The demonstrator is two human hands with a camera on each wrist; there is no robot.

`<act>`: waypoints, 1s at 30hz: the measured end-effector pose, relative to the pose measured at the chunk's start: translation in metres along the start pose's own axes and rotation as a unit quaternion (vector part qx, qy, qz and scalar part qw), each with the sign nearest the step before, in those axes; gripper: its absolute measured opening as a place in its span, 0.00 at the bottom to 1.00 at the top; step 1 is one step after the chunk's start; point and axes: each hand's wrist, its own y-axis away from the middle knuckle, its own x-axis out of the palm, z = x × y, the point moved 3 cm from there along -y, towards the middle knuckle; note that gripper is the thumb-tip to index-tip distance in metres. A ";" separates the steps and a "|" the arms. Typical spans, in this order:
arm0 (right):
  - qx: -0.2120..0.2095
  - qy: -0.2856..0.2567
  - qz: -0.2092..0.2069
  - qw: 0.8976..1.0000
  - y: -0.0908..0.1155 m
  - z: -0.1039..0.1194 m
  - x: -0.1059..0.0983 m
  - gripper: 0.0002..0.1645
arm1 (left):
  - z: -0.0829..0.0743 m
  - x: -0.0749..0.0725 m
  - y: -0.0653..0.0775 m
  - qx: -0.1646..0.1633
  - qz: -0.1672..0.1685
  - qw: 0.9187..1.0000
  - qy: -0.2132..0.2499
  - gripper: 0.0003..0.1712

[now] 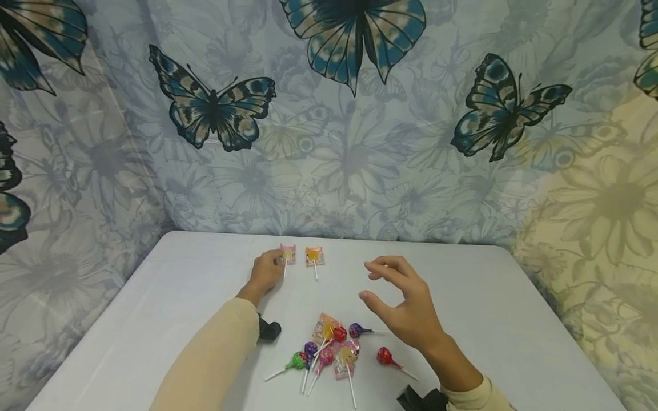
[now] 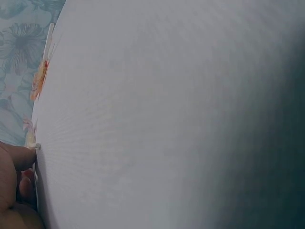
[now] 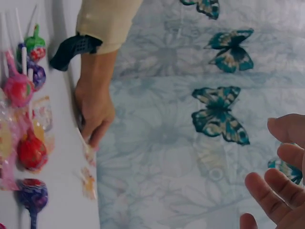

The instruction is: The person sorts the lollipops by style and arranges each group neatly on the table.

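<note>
At the far side of the white table, my left hand [image 1: 265,270] pinches a flat lollipop in a clear pink-edged wrapper [image 1: 289,254], its white stick pointing toward me. In the left wrist view, bent fingers [image 2: 21,157] meet the stick's end. Just right of it lies a flat lollipop in an orange wrapper [image 1: 315,256]. My right hand [image 1: 408,305] hovers above the table with thumb and fingers spread apart, holding nothing. Near it lie a red lollipop [image 1: 384,356] and a purple lollipop [image 1: 356,330].
Closer to me is a loose pile with a green lollipop [image 1: 297,360], a pink lollipop [image 1: 326,357], an orange-wrapped lollipop [image 1: 324,329] and a pink-wrapped flat one [image 1: 346,357], among others. Butterfly-patterned cloth [image 1: 354,171] hangs behind the table [image 1: 154,319].
</note>
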 end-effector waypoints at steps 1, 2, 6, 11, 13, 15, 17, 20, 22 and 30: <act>0.000 -0.003 0.000 1.000 0.004 0.002 0.000 0.31 | 0.001 0.001 0.000 0.001 0.000 1.000 -0.002 0.23; -0.002 -0.004 -0.001 1.000 0.008 0.003 -0.001 0.31 | 0.001 0.001 0.000 0.001 0.001 1.000 -0.005 0.23; -0.019 -0.018 -0.012 1.000 0.024 0.006 0.000 0.32 | 0.000 0.000 0.000 0.004 -0.001 1.000 -0.006 0.22; -0.049 -0.038 -0.022 0.998 0.040 0.005 0.007 0.27 | -0.001 0.000 0.001 0.001 0.000 1.000 -0.005 0.22; -0.057 -0.037 -0.022 0.997 0.048 0.002 0.012 0.25 | -0.001 0.000 0.001 0.001 0.004 1.000 -0.004 0.22; -0.061 -0.035 -0.017 0.997 0.055 -0.003 0.017 0.24 | -0.001 0.001 0.000 0.002 0.007 1.000 -0.004 0.22; -0.060 -0.032 -0.006 0.998 0.063 -0.008 0.023 0.25 | -0.001 0.001 0.000 0.001 0.008 1.000 -0.002 0.22; -0.055 -0.025 0.020 0.998 0.073 -0.015 0.032 0.29 | -0.001 0.001 0.001 0.001 0.006 1.000 -0.003 0.22; -0.044 -0.011 0.039 0.998 0.079 -0.020 0.037 0.29 | -0.001 0.001 0.001 0.001 0.004 1.000 -0.005 0.22; -0.017 0.105 0.102 0.989 0.093 -0.036 0.053 0.21 | -0.001 0.000 0.001 0.004 -0.007 1.000 -0.008 0.22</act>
